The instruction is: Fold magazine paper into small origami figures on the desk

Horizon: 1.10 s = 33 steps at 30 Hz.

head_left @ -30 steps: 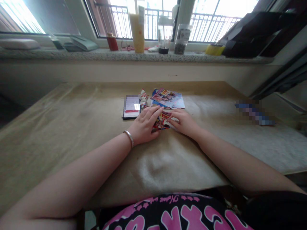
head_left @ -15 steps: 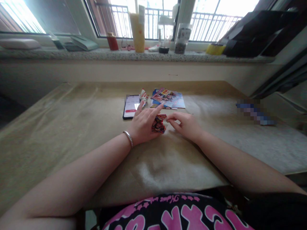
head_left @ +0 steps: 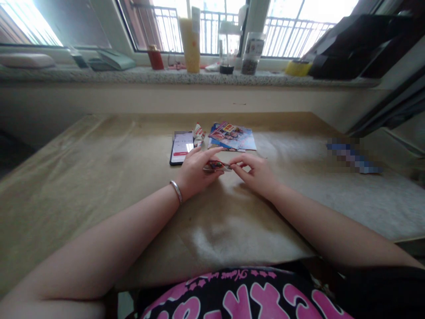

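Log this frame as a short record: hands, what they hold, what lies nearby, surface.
Left hand: pinches the folded colourful paper at its left end
Right hand: pinches its right end
Paper: held low, nearly flat, over the table
Nearby: phone, screen lit; leaflets; crumpled scrap
Wrist: bracelet on the left

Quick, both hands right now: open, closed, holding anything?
Left hand: closed on the folded printed paper.
Right hand: fingertips pinching the same paper's right end.
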Each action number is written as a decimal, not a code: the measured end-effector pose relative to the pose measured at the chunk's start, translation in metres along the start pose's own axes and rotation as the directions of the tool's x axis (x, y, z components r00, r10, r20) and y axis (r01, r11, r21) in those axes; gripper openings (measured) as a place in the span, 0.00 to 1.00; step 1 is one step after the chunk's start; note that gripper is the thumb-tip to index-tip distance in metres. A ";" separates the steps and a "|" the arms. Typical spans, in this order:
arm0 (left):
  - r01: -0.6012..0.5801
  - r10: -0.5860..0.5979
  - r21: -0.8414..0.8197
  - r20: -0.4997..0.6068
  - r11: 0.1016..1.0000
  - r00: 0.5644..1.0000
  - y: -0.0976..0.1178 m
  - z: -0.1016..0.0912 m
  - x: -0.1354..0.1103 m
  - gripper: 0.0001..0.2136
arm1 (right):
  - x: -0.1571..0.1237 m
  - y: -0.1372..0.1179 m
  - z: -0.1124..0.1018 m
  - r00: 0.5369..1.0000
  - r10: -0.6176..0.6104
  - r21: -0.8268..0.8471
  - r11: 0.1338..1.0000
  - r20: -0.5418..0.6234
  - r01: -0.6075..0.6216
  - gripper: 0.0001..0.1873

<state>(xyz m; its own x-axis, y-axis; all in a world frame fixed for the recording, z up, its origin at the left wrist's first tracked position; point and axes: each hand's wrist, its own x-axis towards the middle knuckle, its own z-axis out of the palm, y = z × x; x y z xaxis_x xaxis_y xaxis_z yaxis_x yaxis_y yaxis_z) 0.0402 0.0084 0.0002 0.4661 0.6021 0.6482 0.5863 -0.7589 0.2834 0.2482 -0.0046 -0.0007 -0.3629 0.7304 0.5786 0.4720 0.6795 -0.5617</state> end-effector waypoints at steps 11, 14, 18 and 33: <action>-0.033 0.034 -0.067 0.010 0.997 0.999 -0.002 0.003 -0.002 0.18 | 0.001 -0.004 0.008 1.000 0.006 0.007 1.000 0.000 -0.006 0.10; -0.060 0.066 -0.115 0.053 0.992 0.996 -0.001 0.003 -0.002 0.20 | 0.001 -0.001 0.009 0.999 0.001 0.005 1.000 -0.035 -0.001 0.10; -0.121 0.126 -0.132 0.031 0.984 0.992 0.002 -0.001 -0.001 0.21 | 0.001 0.001 0.007 0.994 -0.007 -0.021 1.000 -0.112 0.005 0.09; -0.082 0.071 -0.073 -0.140 0.994 0.988 0.005 -0.003 0.001 0.06 | 0.004 -0.007 -0.002 0.988 -0.135 -0.095 0.987 -0.074 0.128 0.06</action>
<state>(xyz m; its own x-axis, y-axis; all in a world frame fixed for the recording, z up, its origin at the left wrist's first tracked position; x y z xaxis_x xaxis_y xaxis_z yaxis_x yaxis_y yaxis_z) 0.0415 0.0046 0.0048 0.4088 0.5061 0.7595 0.4961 -0.8217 0.2805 0.2456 -0.0067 0.0064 -0.3624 0.6248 0.6915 0.4958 0.7575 -0.4246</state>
